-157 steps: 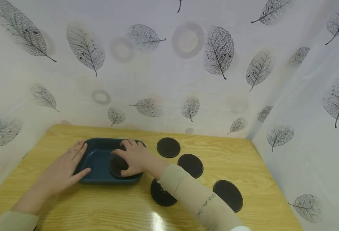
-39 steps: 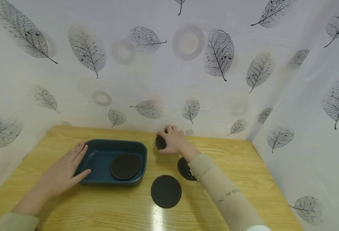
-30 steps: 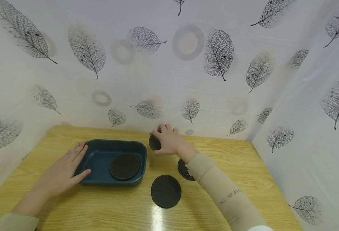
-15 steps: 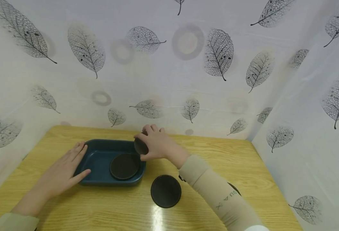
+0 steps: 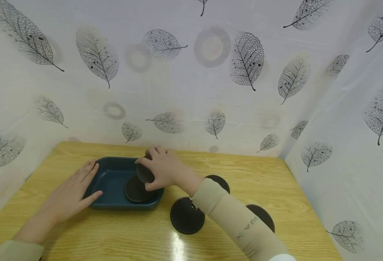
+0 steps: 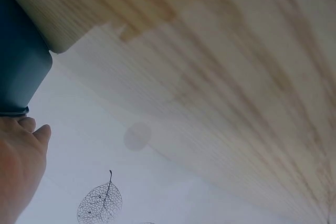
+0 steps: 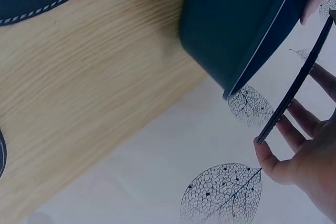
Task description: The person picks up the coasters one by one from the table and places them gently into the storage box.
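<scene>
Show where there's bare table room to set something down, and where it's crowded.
Bare table lies before the blue tray, left of the nearest black disc, and in the far right corner, behind two other discs. Crowded: the tray's right end, where the right hand holds one disc near another disc.

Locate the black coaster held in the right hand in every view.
Head: lower half, left of centre; the coaster is tilted in the right hand.
Left wrist: not in it.
Right wrist: right side, the coaster nearly edge-on.
Shared landmark: the blue tray, at left in the left wrist view, upper right in the right wrist view.
</scene>
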A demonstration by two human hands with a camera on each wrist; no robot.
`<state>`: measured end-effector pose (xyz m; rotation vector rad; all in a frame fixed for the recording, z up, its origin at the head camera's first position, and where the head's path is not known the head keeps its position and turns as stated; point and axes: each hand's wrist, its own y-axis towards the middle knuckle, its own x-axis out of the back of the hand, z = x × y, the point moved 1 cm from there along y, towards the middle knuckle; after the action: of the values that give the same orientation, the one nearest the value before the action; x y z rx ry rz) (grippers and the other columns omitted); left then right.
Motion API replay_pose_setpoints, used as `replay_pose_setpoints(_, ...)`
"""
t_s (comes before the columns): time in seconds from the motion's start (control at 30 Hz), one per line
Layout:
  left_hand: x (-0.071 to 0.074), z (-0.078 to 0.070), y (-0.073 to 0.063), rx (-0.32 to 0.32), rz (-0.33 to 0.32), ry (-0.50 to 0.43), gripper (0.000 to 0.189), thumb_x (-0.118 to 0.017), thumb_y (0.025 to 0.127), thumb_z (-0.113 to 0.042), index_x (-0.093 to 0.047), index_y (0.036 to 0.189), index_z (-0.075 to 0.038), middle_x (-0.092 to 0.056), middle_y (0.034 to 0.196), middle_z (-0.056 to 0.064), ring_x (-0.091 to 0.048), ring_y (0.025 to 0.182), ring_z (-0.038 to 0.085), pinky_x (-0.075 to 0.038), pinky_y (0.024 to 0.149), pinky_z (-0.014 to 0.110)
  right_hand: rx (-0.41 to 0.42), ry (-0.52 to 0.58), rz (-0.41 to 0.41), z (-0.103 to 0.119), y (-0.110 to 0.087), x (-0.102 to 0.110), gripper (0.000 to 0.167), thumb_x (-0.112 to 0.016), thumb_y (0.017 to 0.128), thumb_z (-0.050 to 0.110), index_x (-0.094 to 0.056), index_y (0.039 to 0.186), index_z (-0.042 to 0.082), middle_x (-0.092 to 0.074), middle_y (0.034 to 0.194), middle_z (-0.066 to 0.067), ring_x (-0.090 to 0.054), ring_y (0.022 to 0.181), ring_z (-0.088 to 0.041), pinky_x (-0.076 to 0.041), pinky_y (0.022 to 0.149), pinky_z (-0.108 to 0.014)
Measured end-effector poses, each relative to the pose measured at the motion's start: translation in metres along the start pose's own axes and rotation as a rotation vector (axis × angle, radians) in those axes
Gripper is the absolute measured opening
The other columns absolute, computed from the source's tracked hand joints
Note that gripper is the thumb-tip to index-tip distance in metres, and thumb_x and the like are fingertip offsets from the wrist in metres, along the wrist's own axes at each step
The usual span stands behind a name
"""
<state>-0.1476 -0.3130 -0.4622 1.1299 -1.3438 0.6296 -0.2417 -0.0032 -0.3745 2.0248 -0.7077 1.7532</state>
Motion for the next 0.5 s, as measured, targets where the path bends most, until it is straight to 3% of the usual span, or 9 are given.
replay_pose_setpoints(0.27,0.001,0.0,0.001,0.0,0.0,-0.001,0.094,-0.066,0.103,-0.045,-0.018,0.168,0.005,-0.023,0.173,0.031,0.002,0.168,0.029,0.019,0.125,0.013,0.034,0.031,0.021,0.016,0.008,-0.004,0.078,-0.069,0.089,0.064,-0.044,0.159,0.039,-0.043,0.158,-0.004,-0.043,0.143,-0.024,-0.049,0.103,-0.045)
replay_pose_setpoints(0.5,0.0,0.0,0.0,0.003,0.007,-0.003,0.094,-0.065,0.104,-0.045,-0.017,0.168,0.004,-0.021,0.173,0.031,-0.003,0.168,0.034,0.019,0.126,0.015,0.041,-0.024,0.048,0.028,0.015,-0.011,0.081,-0.067,0.088,0.07,-0.041,0.16,0.043,-0.042,0.16,-0.002,-0.043,0.145,-0.022,-0.049,0.103,-0.044)
